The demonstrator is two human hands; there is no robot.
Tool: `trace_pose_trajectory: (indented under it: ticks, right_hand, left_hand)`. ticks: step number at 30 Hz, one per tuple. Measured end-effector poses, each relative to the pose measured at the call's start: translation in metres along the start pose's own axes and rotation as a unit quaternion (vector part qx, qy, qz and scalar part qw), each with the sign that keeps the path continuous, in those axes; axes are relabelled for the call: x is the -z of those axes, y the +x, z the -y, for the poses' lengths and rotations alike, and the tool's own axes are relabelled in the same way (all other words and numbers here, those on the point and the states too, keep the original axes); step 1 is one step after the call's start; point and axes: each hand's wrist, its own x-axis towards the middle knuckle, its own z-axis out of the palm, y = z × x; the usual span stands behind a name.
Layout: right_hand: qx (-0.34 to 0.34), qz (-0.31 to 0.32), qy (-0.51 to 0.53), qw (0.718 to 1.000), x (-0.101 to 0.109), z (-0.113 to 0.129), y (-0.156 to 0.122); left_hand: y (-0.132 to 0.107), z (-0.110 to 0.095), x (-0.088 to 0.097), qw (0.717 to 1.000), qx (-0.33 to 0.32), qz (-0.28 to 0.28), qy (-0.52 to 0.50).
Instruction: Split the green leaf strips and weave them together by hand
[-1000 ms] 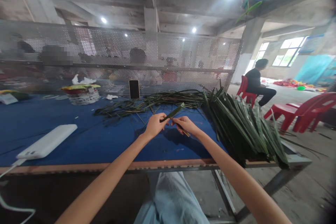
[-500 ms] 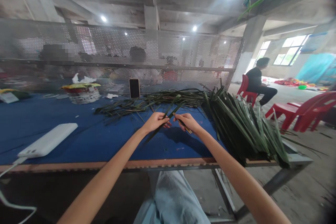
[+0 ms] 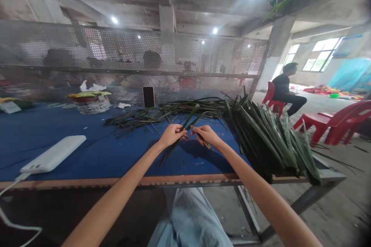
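Person in loose, pale blue washed denim jeans [image 3: 193, 216], the fabric faded across the thigh, with slim bare forearms [image 3: 121, 190] tapering to a bare left hand [image 3: 171, 135] and bare right hand [image 3: 206, 135]

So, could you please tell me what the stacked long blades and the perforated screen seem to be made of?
The stacked long blades look like fresh plant leaf, probably palm: glossy green with lengthwise ribs. The perforated screen looks like punched sheet metal, dull grey with regular round holes; the exact metal cannot be told.
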Motion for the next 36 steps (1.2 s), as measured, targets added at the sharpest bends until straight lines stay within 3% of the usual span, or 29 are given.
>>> trace_pose_trajectory:
  ticks: [5,13,17,26,36]
  right_hand:
    - [-0.002,0.003,-0.024,1.000,0.000,-0.002,0.001]
    - [-0.010,0.059,-0.038,0.997,-0.006,-0.003,0.000]
    - [-0.004,0.038,-0.032,0.999,-0.003,-0.007,0.004]
    - [-0.005,-0.023,0.002,1.000,0.002,-0.006,0.006]
    - [0.009,-0.015,0.003,1.000,0.001,-0.004,0.004]
  left_hand:
    - [0.000,0.001,-0.003,0.999,-0.024,-0.012,0.023]
    - [-0.001,0.001,-0.006,0.996,-0.060,-0.027,0.055]
    - [0.000,-0.004,-0.008,0.999,-0.033,-0.016,0.021]
    - [-0.004,-0.013,-0.004,0.987,0.068,0.071,-0.130]
    - [-0.003,0.001,-0.002,0.998,0.020,0.000,-0.055]
